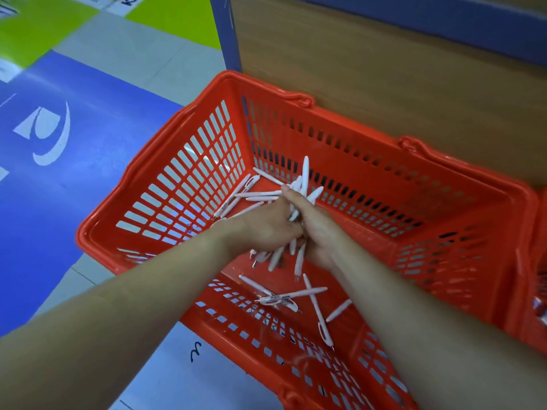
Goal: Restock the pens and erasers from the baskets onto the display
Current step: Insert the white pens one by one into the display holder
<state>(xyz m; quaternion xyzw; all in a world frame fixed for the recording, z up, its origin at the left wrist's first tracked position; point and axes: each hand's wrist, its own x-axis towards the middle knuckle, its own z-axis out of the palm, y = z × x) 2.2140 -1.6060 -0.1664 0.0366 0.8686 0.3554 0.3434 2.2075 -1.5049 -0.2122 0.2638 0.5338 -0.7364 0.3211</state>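
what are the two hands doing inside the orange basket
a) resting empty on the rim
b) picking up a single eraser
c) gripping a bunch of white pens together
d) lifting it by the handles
C: the left hand and right hand are pressed together round a bunch of white pens inside the orange basket, while loose pens lie on its floor.
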